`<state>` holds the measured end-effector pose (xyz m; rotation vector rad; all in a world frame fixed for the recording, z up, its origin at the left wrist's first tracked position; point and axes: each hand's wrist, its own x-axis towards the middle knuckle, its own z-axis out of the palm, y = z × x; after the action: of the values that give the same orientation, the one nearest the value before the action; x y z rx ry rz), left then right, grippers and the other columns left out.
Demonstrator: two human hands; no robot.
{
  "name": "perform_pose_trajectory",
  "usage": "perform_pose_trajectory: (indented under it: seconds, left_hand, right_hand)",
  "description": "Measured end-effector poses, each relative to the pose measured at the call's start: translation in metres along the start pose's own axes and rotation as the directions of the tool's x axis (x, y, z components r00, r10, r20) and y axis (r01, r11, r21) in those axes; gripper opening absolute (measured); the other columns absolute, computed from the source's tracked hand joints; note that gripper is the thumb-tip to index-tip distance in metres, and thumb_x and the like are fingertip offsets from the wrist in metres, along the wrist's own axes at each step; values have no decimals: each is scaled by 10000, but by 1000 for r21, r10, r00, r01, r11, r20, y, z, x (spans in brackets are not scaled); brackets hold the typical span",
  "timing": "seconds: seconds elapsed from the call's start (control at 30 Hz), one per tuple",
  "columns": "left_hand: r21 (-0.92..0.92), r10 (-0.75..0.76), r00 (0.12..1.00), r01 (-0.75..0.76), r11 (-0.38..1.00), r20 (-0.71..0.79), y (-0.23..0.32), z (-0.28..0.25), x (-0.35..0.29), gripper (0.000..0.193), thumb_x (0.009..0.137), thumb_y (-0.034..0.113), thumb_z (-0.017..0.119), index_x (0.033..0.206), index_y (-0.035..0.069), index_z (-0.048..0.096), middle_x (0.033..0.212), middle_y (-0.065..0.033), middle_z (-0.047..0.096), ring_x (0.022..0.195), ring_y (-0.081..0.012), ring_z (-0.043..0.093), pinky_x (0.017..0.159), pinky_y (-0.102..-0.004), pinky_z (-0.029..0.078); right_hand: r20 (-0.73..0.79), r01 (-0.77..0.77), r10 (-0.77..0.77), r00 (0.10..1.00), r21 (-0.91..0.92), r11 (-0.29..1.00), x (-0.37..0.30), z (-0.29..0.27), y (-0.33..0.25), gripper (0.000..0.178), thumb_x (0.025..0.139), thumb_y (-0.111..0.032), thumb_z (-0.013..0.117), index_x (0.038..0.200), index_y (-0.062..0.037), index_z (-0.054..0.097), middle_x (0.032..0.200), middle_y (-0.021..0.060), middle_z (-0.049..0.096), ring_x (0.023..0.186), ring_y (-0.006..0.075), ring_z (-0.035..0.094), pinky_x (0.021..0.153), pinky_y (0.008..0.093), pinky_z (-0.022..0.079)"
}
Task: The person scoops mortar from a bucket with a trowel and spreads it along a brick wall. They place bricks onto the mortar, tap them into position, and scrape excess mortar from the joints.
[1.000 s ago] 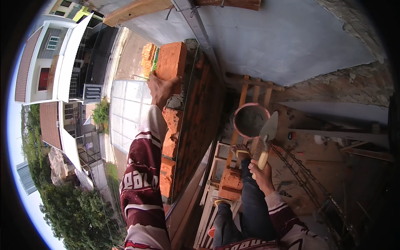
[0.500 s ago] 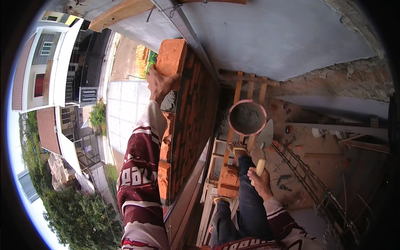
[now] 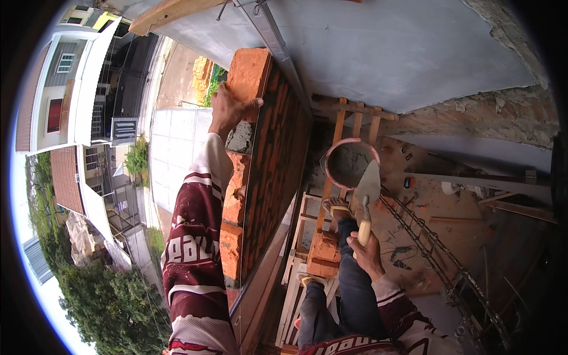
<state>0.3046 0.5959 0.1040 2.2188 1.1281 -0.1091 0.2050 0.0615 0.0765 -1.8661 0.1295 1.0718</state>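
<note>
At the far end of the brick wall (image 3: 234,198), an orange brick (image 3: 248,74) lies on the top course. My left hand (image 3: 227,112) is closed on its near end, thumb along the right side and fingers at the left. Grey mortar (image 3: 239,137) shows on the wall just below this hand. In my right hand (image 3: 369,257) is a trowel (image 3: 369,184), gripped by its pale wooden handle. Its blade points away from me and overlaps the near right rim of a round bucket (image 3: 327,171). Grey mortar (image 3: 348,163) is inside the bucket.
A taut string (image 3: 251,145) runs along the wall top. Several loose bricks (image 3: 324,254) sit between my feet on a wooden platform (image 3: 322,213). Bamboo poles (image 3: 435,245) slant at the right. Beyond the wall's left side, the drop shows houses and trees (image 3: 106,302).
The trowel has swung left, its blade now over the bucket's edge instead of beside it. My left hand stays at the brick, its thumb now lying further across. The view has shifted slightly.
</note>
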Motion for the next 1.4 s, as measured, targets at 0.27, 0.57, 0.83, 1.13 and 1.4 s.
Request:
perform_pose_trajectory:
  seconds: [0.27,0.57,0.83,1.13,1.4]
  left_hand:
    - [-469,-18,995,-28,883,-94,-20,-2,-9,975,859,398,829,1512,-129,331,1354,-304,590,1170,-309,657,967,-368,546]
    - [-490,-90,995,58,870,-41,-5,-8,-13,822,885,282,820,1471,-132,418,1296,-230,646,1063,-220,685,878,-299,565]
    - [-515,-109,994,90,853,-7,-5,-8,-12,933,880,289,826,1514,-156,305,1356,-255,597,1141,-252,650,924,-302,542]
    - [-510,-99,994,114,853,56,-7,-10,-5,789,898,269,811,1441,-161,435,1240,-203,666,1030,-214,677,858,-295,554]
    - [-519,-73,993,113,847,96,-10,-13,-1,735,912,275,796,1409,-160,475,1178,-187,689,980,-202,687,816,-288,557]
  right_hand:
    - [65,587,-602,796,-329,740,80,22,-131,456,922,-233,734,1241,38,553,1030,240,699,919,410,706,759,461,561]
    - [173,836,-925,339,-506,212,173,123,-310,627,938,-204,680,1527,-208,466,808,126,585,650,280,653,545,414,555]
    - [230,738,-886,402,-654,165,206,143,-322,563,951,-160,603,1499,-210,485,847,202,640,612,367,661,577,489,549]
    - [210,788,-871,444,-554,268,205,147,-319,555,954,-258,631,1490,-209,495,854,224,674,657,372,692,574,499,547]
    - [170,804,-869,465,-493,334,196,158,-317,548,952,-280,630,1475,-181,501,816,239,675,642,394,697,557,506,550]
